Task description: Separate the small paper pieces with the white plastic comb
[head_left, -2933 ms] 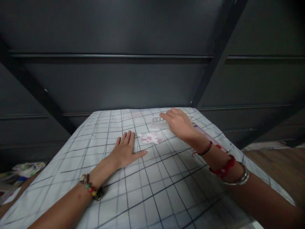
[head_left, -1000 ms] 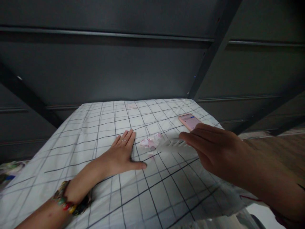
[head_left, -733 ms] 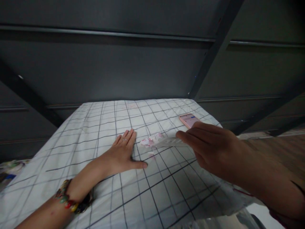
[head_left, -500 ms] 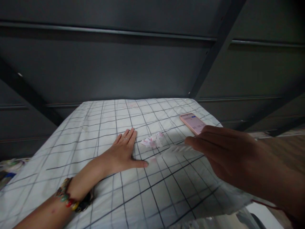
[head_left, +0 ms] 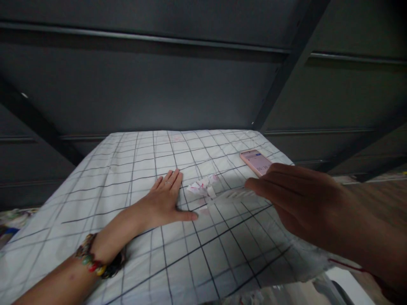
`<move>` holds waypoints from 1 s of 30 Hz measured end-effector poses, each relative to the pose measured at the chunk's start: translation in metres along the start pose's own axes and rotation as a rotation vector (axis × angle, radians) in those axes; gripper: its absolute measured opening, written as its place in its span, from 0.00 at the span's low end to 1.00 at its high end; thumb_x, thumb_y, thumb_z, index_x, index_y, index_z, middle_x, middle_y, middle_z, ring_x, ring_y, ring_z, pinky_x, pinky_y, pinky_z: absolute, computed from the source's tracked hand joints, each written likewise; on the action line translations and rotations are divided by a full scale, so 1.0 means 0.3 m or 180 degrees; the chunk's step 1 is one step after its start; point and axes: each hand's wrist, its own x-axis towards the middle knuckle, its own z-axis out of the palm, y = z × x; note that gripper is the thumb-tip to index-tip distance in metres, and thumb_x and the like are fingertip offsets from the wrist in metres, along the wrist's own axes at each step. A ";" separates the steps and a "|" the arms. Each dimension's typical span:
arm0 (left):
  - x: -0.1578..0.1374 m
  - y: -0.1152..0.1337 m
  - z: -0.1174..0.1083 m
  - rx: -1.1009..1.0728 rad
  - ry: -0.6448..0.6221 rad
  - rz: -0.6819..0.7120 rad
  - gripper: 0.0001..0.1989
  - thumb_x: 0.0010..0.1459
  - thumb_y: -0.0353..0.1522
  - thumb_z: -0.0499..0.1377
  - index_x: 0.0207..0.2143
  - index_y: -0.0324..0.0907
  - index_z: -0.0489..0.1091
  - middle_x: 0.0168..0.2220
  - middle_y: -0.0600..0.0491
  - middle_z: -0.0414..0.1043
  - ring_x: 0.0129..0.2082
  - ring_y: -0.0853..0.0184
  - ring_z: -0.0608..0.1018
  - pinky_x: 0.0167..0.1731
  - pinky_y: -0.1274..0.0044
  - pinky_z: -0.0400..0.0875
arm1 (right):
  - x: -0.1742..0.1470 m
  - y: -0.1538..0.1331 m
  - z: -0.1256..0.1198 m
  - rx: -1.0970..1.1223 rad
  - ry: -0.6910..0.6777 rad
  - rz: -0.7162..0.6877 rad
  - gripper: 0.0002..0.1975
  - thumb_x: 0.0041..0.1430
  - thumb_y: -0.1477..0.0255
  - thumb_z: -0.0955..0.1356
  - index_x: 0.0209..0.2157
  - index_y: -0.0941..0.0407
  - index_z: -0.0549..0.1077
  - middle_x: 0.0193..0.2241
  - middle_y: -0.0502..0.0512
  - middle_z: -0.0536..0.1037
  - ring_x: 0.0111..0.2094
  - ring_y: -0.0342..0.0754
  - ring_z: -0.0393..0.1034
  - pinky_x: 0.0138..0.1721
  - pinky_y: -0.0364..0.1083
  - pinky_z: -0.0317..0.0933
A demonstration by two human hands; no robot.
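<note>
My left hand (head_left: 163, 201) lies flat with fingers spread on the white checked tablecloth (head_left: 133, 156). A ring and a beaded bracelet (head_left: 98, 262) are on that arm. To the right of its fingertips sits a small heap of white and pink paper scraps (head_left: 203, 186). My right hand (head_left: 295, 199) is closed with its fingertips together, pinching a thin, clear, whitish strip (head_left: 233, 195) with slanted stripes. The strip's far end reaches the scraps; its exact kind is blurred. Partly behind my right hand, a pink-edged phone (head_left: 254, 161) lies face up with its screen lit.
A dark grey panelled wall (head_left: 159, 89) with metal bars rises behind the table. Below the front edge stands a clear container (head_left: 273, 294), its contents unclear, beside a white object (head_left: 352, 288). Wooden flooring (head_left: 384, 192) shows at right, and assorted items (head_left: 15, 218) at far left.
The striped strip has shifted slightly leftward with my right hand, and the paper scraps have been nudged, with one piece now standing apart at their right. My left hand stays in place.
</note>
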 end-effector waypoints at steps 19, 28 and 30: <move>0.010 -0.010 0.015 -0.0145 0.0134 0.0106 0.58 0.47 0.59 0.50 0.63 0.23 0.34 0.63 0.34 0.26 0.62 0.49 0.35 0.58 0.62 0.38 | -0.061 0.037 0.033 -0.0195 -0.0093 -0.0002 0.20 0.50 0.87 0.56 0.39 0.59 0.71 0.25 0.56 0.71 0.33 0.51 0.64 0.39 0.50 0.65; 0.008 -0.004 0.009 -0.0111 0.0104 0.0080 0.57 0.47 0.59 0.51 0.63 0.24 0.34 0.63 0.35 0.25 0.62 0.50 0.35 0.58 0.63 0.37 | -0.070 0.054 0.025 -0.0020 -0.0075 0.0068 0.18 0.51 0.87 0.57 0.37 0.56 0.70 0.25 0.53 0.69 0.29 0.47 0.61 0.29 0.46 0.61; 0.007 -0.004 0.008 -0.0093 0.0123 0.0081 0.56 0.48 0.58 0.51 0.63 0.25 0.34 0.63 0.35 0.25 0.62 0.49 0.34 0.58 0.62 0.36 | -0.072 0.055 0.018 0.0036 -0.0109 0.0004 0.18 0.51 0.87 0.56 0.35 0.55 0.70 0.24 0.53 0.68 0.29 0.47 0.61 0.28 0.46 0.60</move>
